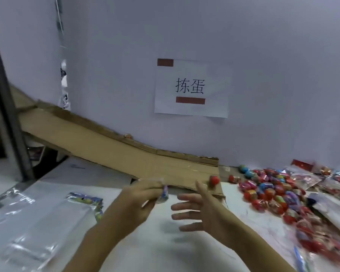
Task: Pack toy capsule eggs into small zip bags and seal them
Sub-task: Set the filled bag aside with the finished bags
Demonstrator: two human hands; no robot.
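My left hand (139,199) pinches a small clear zip bag (163,194) that holds something colourful; the bag is blurred. My right hand (200,211) hovers just right of it with fingers spread and straight, holding nothing. A single red capsule egg (214,180) sits at the lower end of the cardboard chute (126,152), just beyond my right fingertips. A big heap of wrapped red, blue and green capsule eggs (271,191) covers the table to the right.
Clear plastic bags (35,222) lie flat at the left, with a colourful printed pack (86,199) beside them. More bags (334,211) rest on the heap at the right. A paper sign (190,87) hangs on the wall. A metal post (6,107) stands at far left.
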